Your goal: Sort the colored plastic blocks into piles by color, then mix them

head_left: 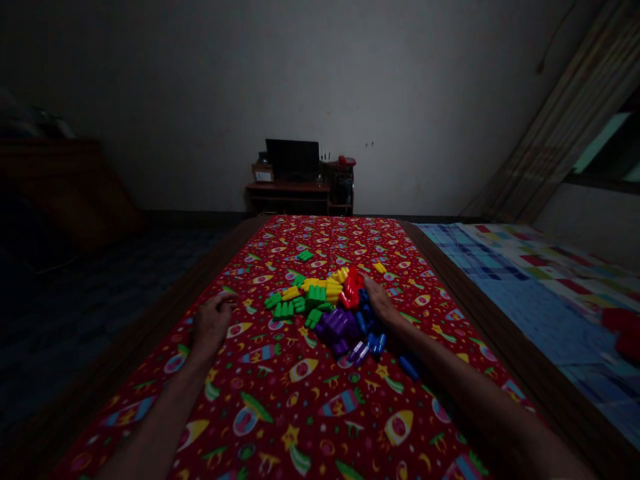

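My right hand [382, 304] lies against the right side of a pile of toy building blocks. Its stretched-out fingers touch the red blocks [352, 289]; some fingertips are hidden behind them. Just below that hand are blue blocks [367, 319], and purple blocks [338, 327] lie at the pile's near side. Yellow blocks [320, 287] fill the middle, with green blocks [284, 310] on the left. Well to the left of the pile, my left hand [212, 321] rests on the red patterned cloth [300, 420], fingers loosely bent, holding nothing.
A lone green block [305, 255] and a yellow block [380, 267] lie beyond the pile. One blue block [409, 367] sits near my right forearm. Against the far wall stands a desk [287, 189] with a monitor [293, 159]. A checked sheet [465, 267] spreads at right.
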`<control>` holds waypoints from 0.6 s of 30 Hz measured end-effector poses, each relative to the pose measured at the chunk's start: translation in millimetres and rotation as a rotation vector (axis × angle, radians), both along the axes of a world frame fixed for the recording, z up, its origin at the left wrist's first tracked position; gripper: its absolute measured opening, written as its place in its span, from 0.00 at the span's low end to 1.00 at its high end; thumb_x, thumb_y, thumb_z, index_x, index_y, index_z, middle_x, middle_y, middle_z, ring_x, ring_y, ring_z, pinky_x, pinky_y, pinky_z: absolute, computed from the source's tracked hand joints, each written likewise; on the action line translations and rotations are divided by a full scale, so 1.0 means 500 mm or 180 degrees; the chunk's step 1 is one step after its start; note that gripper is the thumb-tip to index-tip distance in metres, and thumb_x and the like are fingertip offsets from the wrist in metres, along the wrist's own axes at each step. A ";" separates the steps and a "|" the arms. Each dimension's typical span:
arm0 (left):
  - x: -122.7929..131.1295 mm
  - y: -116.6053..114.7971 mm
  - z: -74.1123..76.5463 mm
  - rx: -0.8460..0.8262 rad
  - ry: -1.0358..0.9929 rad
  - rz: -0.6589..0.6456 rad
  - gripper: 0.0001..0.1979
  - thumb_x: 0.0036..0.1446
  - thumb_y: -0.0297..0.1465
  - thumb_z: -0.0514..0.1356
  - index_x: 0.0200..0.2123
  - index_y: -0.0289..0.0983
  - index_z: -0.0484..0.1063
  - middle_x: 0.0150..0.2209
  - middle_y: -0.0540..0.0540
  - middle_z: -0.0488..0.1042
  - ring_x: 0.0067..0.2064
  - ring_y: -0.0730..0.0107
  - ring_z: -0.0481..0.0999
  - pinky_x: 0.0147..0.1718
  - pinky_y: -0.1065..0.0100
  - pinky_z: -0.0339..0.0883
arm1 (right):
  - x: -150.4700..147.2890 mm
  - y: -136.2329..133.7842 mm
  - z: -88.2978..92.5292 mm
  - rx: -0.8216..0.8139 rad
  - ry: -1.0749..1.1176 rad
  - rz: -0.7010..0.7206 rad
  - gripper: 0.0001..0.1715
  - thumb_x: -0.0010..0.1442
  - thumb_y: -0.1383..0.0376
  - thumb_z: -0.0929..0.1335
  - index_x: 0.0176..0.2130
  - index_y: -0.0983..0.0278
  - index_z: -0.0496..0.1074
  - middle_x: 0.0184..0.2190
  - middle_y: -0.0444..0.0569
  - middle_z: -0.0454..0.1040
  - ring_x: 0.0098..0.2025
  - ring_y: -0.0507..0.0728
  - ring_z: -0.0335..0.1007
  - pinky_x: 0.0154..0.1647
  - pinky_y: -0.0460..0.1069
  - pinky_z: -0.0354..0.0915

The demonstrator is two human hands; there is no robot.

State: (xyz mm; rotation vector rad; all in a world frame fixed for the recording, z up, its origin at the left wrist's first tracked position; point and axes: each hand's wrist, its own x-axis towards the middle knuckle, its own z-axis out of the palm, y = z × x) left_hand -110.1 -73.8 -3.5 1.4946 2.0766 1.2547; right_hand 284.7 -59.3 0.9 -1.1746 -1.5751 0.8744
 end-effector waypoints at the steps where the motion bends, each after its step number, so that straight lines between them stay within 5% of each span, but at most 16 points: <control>1: -0.001 0.002 -0.003 -0.0008 0.0015 -0.0004 0.18 0.48 0.32 0.51 0.39 0.38 0.76 0.32 0.44 0.79 0.39 0.59 0.79 0.36 0.66 0.70 | -0.029 0.009 0.006 0.0021 -0.0028 0.0101 0.44 0.56 0.33 0.54 0.55 0.56 0.70 0.59 0.49 0.68 0.66 0.63 0.52 0.69 0.62 0.40; 5: -0.002 0.003 -0.010 0.0063 0.0037 -0.0077 0.18 0.48 0.31 0.51 0.38 0.37 0.76 0.34 0.44 0.80 0.38 0.60 0.79 0.37 0.67 0.70 | -0.137 0.030 0.047 0.0040 -0.0336 0.0601 0.48 0.55 0.31 0.52 0.55 0.58 0.71 0.56 0.49 0.70 0.63 0.65 0.57 0.67 0.62 0.47; 8: 0.003 -0.002 -0.007 0.0102 0.0049 -0.0120 0.18 0.49 0.31 0.50 0.39 0.36 0.76 0.36 0.44 0.79 0.38 0.61 0.79 0.38 0.67 0.70 | -0.157 0.019 0.091 0.0036 -0.0403 0.0854 0.45 0.60 0.35 0.51 0.58 0.58 0.69 0.56 0.48 0.71 0.63 0.64 0.59 0.65 0.61 0.51; 12: 0.010 -0.008 0.000 0.0110 0.0059 -0.0093 0.18 0.50 0.30 0.49 0.40 0.36 0.75 0.36 0.43 0.79 0.39 0.62 0.79 0.39 0.67 0.70 | -0.038 -0.061 0.108 0.0372 -0.0744 0.0557 0.37 0.63 0.41 0.57 0.60 0.58 0.66 0.62 0.50 0.64 0.66 0.63 0.54 0.67 0.61 0.48; 15: 0.014 -0.008 0.005 0.0083 0.0104 -0.0088 0.18 0.50 0.29 0.49 0.40 0.35 0.75 0.36 0.42 0.79 0.39 0.62 0.79 0.39 0.66 0.70 | 0.111 -0.173 0.061 0.0403 -0.1342 0.0201 0.37 0.59 0.45 0.65 0.63 0.53 0.62 0.68 0.49 0.53 0.69 0.66 0.46 0.67 0.64 0.47; 18: 0.018 -0.007 0.008 0.0070 0.0171 -0.0156 0.19 0.50 0.29 0.49 0.41 0.34 0.75 0.37 0.42 0.79 0.39 0.61 0.79 0.39 0.66 0.71 | 0.207 -0.285 0.001 0.0227 -0.2007 0.0325 0.50 0.53 0.47 0.71 0.67 0.49 0.50 0.70 0.49 0.42 0.70 0.69 0.39 0.65 0.65 0.52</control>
